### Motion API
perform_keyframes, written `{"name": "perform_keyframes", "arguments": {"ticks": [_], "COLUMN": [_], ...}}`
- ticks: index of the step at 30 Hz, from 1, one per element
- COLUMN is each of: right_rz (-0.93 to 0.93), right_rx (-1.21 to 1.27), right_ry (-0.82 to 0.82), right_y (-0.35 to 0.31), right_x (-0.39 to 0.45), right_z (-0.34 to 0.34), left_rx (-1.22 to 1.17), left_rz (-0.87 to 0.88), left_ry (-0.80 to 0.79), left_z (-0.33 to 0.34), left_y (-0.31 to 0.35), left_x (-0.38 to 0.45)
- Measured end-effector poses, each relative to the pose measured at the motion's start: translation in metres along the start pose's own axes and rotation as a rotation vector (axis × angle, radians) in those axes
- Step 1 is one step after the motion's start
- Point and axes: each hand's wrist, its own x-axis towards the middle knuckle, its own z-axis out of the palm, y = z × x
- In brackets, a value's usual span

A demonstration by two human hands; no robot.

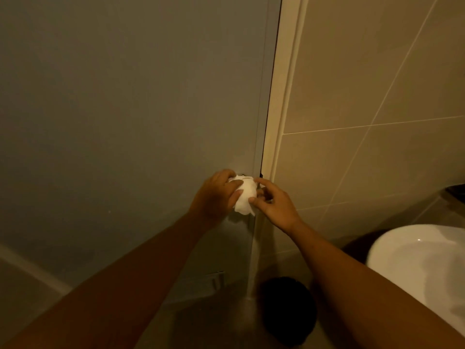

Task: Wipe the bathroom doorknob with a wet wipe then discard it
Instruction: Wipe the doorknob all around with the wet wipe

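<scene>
A white wet wipe (245, 195) is wrapped over the doorknob on the grey-blue bathroom door (125, 109), close to the door's right edge. Only a sliver of metal from the doorknob (243, 175) shows above the wipe; the knob itself is hidden. My left hand (216, 195) grips the wipe from the left, fingers curled over it. From the right, my right hand (273, 204) pinches the wipe with thumb and fingertips.
A cream door frame (279, 109) runs beside the door, with beige wall tiles (377, 84) to its right. A white sink (422, 263) fills the lower right. A dark round object (289, 311), unclear what, lies low by the door's foot.
</scene>
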Motion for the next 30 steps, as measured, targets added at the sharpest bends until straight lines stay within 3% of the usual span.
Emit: {"name": "perform_keyframes", "arguments": {"ticks": [4,6,10,14,17,19,21,23,25,26,28,30], "right_rz": [-0.037,-0.183,-0.588,-0.73,-0.844,-0.917,-1.018,-1.117,-1.212,-1.254,-1.318,-1.354], "right_rx": [-0.2,-0.427,-0.837,-1.122,-1.278,-1.334,-1.404,-1.448,-1.454,-1.458,-1.462,-1.459], "right_ry": [0.103,0.152,0.152,0.14,0.132,0.145,0.127,0.11,0.112,0.117,0.137,0.16], "right_y": [0.003,-0.003,-0.035,-0.06,-0.071,-0.083,-0.1,-0.118,-0.134,-0.139,-0.14,-0.137], "right_x": [0.005,0.01,0.031,0.048,0.061,0.072,0.085,0.1,0.114,0.119,0.125,0.128], "right_z": [-0.022,-0.035,-0.053,-0.067,-0.077,-0.081,-0.083,-0.085,-0.084,-0.084,-0.084,-0.083], "left_rx": [0.009,-0.03,-0.116,-0.384,-0.727,-1.219,-1.86,-2.175,-2.158,-2.038,-1.569,-0.872], "left_rz": [-0.123,-0.251,-0.505,-0.887,-1.195,-1.386,-1.393,-1.336,-1.361,-1.41,-1.449,-1.268], "left_ry": [-0.115,-0.126,0.055,0.175,0.278,0.458,0.753,0.968,0.999,0.959,0.735,0.354], "left_z": [0.017,0.026,0.042,0.06,0.068,0.071,0.071,0.07,0.068,0.067,0.065,0.062], "left_y": [0.019,0.03,0.055,0.07,0.072,0.071,0.076,0.081,0.085,0.085,0.083,0.078], "left_x": [-0.006,-0.007,-0.003,0.005,0.014,0.02,0.024,0.027,0.032,0.032,0.03,0.022]}}
